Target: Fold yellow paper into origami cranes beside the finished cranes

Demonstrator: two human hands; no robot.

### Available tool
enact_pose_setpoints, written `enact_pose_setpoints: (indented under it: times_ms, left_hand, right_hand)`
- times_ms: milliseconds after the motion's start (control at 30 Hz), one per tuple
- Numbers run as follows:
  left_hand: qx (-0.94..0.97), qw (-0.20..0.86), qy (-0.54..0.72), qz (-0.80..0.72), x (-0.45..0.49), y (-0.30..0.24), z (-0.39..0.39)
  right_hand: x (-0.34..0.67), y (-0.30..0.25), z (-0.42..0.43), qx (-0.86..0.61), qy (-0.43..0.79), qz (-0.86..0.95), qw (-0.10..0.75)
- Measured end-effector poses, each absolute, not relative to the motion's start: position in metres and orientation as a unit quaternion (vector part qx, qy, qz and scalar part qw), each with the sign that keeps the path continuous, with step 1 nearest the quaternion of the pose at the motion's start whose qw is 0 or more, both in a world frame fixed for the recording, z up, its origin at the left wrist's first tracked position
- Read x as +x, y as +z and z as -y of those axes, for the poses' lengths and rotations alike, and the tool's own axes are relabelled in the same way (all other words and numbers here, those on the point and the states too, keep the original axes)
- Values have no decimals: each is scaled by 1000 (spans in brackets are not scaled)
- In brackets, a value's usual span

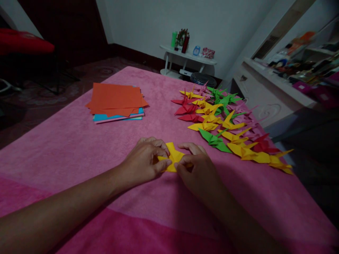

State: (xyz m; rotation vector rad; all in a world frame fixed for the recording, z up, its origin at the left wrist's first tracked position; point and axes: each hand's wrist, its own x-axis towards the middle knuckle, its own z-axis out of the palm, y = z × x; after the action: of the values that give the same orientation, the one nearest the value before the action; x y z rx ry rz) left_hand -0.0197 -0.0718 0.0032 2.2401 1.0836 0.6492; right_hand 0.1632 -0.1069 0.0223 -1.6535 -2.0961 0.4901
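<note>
Broadly, under everything: a pink cloth [66,148] spread over a flat surface, with a darker pink band along the near edge. To the right, trailing away from the near corner, a scatter of folded paper cranes [227,130] in yellow, green, red and pink, many overlapping. Far left, well apart from those, a stack of flat sheets [116,102], orange on top, with blue and pink edges peeking out beneath. Behind, against the wall, a small white side table [188,56] with bottles and oddments too small to tell.

Near centre, both hands down on the cloth. On one side the left hand [144,162], curled, thumb and forefinger closed on the left edge of a small yellow paper [173,155]. On the other the right hand [198,169], pinched shut on its right edge, thumb tip [180,168] pressing the near corner. Between the two, the piece itself: flat on the cloth, partly folded, upper point showing, the rest hidden under fingers.

Judging by that: mid-fold, either setting a crease or lifting a flap; cannot tell which. Called for next: aligned edges, one hand pinning the piece, the other running firm pressure along the fold line.
</note>
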Motion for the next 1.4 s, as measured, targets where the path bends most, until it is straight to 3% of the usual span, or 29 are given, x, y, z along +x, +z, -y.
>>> enact_pose_setpoints:
  times_ms: [200, 433, 633, 900, 1133, 1400]
  left_hand:
    - [847, 238, 245, -406, -18, 0, 73]
    - [845, 234, 254, -409, -18, -6, 71]
    - [843, 239, 267, -401, -18, -5, 71]
    - [840, 243, 269, -403, -19, -4, 73]
    - [845, 246, 271, -391, -21, -4, 73]
    - [868, 174, 247, -395, -21, 6, 79]
  right_hand:
    - [163, 20, 107, -590, 136, 764, 222]
    - [169, 24, 98, -562, 222, 752, 264]
    - [167, 32, 98, -583, 205, 745, 250]
    - [161, 42, 107, -600, 54, 787, 133]
    - [162, 46, 103, -555, 155, 802, 160]
    - [144, 53, 121, -537, -35, 827, 165]
